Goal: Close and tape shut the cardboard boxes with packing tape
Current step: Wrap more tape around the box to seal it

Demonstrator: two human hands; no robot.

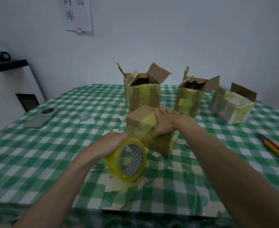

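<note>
A small closed cardboard box (139, 116) lies in the middle of the table, with a strip of yellowish tape running over its top and front. My right hand (164, 122) rests flat on the taped box, pressing it down. My left hand (110, 142) grips a yellow roll of packing tape (125, 159) just in front of the box; the tape stretches from the roll up to the box. Behind stand three more boxes: a tall one (143, 94) with open flaps, a second open one (190, 99), and a third (230, 107) at the right with one flap up.
The table (53, 153) wears a green-and-white checked cloth with scraps of old tape stuck to it. A phone (41, 117) lies at the left. An orange-and-black utility knife (276, 148) lies at the right edge. A white cabinet (12, 86) stands left of the table.
</note>
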